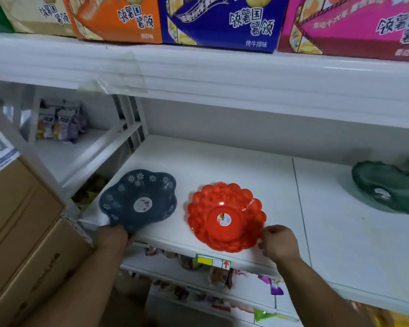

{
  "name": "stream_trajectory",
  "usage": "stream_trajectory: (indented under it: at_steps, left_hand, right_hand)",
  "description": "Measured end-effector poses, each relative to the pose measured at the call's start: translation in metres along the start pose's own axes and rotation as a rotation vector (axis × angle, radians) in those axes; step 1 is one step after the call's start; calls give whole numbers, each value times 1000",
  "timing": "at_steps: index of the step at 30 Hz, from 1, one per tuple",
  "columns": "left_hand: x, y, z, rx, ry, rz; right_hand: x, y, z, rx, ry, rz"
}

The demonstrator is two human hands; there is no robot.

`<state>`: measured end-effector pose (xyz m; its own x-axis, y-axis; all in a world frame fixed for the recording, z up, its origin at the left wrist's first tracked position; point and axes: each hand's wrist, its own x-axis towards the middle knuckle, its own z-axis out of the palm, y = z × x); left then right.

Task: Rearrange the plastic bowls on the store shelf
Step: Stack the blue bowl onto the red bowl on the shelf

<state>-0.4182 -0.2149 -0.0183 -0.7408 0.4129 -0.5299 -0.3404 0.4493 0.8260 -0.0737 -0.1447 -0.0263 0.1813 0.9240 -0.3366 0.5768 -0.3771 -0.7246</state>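
Note:
Two plastic bowls rest on the white shelf (pixel 234 166). The dark blue bowl (pixel 137 199) has a scalloped rim, a white flower pattern and a round sticker inside. My left hand (pixel 113 236) grips its near rim at the shelf's front left corner. To its right lies a red translucent bowl (pixel 226 215) with a bubbled, petal-like rim and a sticker in the middle. My right hand (pixel 279 241) pinches its right near rim. A dark green bowl (pixel 385 187) lies further right on the same shelf, apart from both hands.
Cardboard boxes (pixel 21 227) stand stacked close at the left. Colourful snack cartons (pixel 220 22) fill the shelf above. Snack packets (pixel 217 274) lie on the lower shelves, and a yellow price tag (pixel 213 260) sits on the shelf's front edge.

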Motion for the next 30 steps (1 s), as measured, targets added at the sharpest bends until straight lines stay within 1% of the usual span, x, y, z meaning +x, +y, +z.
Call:
stream_trajectory:
  at_steps: [4, 6, 9, 11, 14, 18, 21, 24, 27, 30]
  left_hand:
    - [-4, 19, 3, -82, -67, 64]
    - [-12, 29, 10, -102, -167, 95]
    - [-46, 38, 26, 13, -383, 165]
    - [-63, 36, 40, 84, -501, 169]
    - [-71, 25, 60, 177, -581, 160]
    - [-70, 13, 75, 301, -628, 166]
    - [-67, 7, 82, 360, -644, 168]
    - [-64, 3, 87, 406, -643, 199]
    - [-59, 3, 86, 500, -588, 260]
    - [-51, 6, 87, 675, -460, 393]
  right_hand:
    - [5, -1, -3, 148, -12, 112]
    - [4, -2, -4, 183, -20, 140]
    - [4, 0, -6, 259, -34, 171]
    - [4, 2, -7, 324, -46, 192]
    - [1, 3, -9, 401, -70, 235]
    - [-5, 2, -13, 559, -64, 296]
    - [-7, -2, -15, 602, -62, 311]
    - [-8, -5, -15, 586, -59, 287]
    - [-8, -5, -13, 547, -43, 244]
    - [-5, -5, -12, 516, -35, 211]
